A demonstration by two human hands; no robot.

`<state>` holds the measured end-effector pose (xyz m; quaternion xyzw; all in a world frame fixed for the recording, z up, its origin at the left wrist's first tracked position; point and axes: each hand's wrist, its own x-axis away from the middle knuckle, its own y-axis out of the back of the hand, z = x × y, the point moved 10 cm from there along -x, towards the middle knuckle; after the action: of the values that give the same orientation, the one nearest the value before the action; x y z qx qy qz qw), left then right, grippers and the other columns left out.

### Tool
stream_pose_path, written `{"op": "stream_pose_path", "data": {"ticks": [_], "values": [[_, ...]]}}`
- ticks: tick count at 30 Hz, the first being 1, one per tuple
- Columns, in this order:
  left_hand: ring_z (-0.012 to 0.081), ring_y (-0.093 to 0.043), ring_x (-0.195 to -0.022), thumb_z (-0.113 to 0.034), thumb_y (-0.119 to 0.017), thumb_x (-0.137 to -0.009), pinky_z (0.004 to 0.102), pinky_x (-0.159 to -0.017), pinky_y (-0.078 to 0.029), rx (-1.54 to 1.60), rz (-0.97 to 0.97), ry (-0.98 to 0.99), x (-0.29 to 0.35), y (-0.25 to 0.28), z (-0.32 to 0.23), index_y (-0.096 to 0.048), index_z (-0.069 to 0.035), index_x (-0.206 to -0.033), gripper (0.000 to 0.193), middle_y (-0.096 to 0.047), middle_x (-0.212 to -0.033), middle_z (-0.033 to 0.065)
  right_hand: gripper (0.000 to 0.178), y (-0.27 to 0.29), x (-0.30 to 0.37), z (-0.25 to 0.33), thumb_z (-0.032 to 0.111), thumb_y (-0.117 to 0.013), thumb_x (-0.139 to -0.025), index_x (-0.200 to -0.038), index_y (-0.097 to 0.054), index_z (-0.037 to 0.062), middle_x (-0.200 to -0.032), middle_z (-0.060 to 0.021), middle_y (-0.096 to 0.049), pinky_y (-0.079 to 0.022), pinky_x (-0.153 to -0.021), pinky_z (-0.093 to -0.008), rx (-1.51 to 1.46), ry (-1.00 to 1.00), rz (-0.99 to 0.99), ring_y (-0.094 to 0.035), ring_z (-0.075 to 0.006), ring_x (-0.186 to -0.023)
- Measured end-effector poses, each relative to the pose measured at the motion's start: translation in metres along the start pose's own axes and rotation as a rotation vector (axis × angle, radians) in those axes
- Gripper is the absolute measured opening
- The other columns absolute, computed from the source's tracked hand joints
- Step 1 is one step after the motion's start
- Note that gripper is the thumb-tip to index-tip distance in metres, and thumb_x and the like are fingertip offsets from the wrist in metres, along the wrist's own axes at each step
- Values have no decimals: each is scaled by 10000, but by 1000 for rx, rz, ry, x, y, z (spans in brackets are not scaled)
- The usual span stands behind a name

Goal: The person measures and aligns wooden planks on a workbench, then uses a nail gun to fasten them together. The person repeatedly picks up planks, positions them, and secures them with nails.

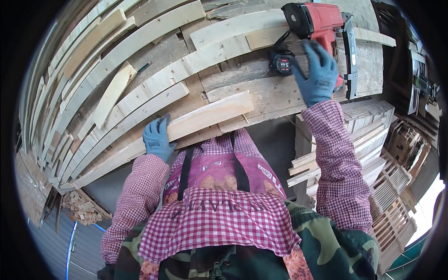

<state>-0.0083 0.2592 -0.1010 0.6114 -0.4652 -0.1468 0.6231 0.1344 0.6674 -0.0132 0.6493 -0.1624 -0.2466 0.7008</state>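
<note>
workbench [261,93] boards: left hand [156,136] grips plank [205,116], right hand [317,74] half-hides nail gun [317,21] grip

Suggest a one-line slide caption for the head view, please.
Left hand steadies a wooden plank; right hand grips a red nail gun.

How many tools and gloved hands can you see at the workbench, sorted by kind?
Red nail gun: 1
Black tape measure: 1
Blue-gloved hands: 2, the left hand on a pale plank, the right hand at the nail gun
Total: 4
</note>
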Motion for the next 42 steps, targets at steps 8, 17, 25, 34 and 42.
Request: {"op": "stream_pose_path", "data": {"ticks": [8,17,25,34,42], "values": [[350,-339,-1219,-399,-802,-591,470,-1048,-237,152,36,-69,-1,27,-6,-228,-157,-1452,1064,-359,-1330,151,756,-66,9,20,225,-828,-614,-1255,-433,158,-1312,-153,-407,-417,-984,-433,-112,-294,447,-458,-341,-1176],[167,-568,-1043,-127,-598,-889,290,-922,-440,1126,162,-64,-15,120,-64,-557,-34,-1212,339,-589,-1145,103,764,17,76,133,245,-834,-642,-1257,-437,28,-1136,-140,-540,-473,-910,-327,-1205,-375,301,-569,-222,-1032],[122,-598,-836,-255,-731,-804,249,-754,-490,1409,616,-16,1,82,-123,-611,4,-1034,367,-650,-941,72,926,43,148,210,478,-785,-611,-1374,-395,128,-1129,-174,-532,-488,-878,-369,-906,-239,412,-597,-296,-1011],[129,-594,-828,-323,-605,-896,253,-734,-499,1503,1076,-8,21,31,-103,-565,-1,-1055,362,-617,-904,57,800,33,233,216,660,-625,-668,-1365,-400,340,-1116,-212,-530,-483,-859,-424,-801,-310,744,-602,-382,-946],[334,-348,-1249,-339,-764,-678,465,-1040,-282,-38,-77,-350,-1,40,-41,-281,-134,-1410,901,-371,-1342,176,693,9,328,167,411,-714,-744,-1305,-463,89,-1168,-147,-584,-428,-947,-334,-1134,-771,643,-572,-249,-1072]]}}
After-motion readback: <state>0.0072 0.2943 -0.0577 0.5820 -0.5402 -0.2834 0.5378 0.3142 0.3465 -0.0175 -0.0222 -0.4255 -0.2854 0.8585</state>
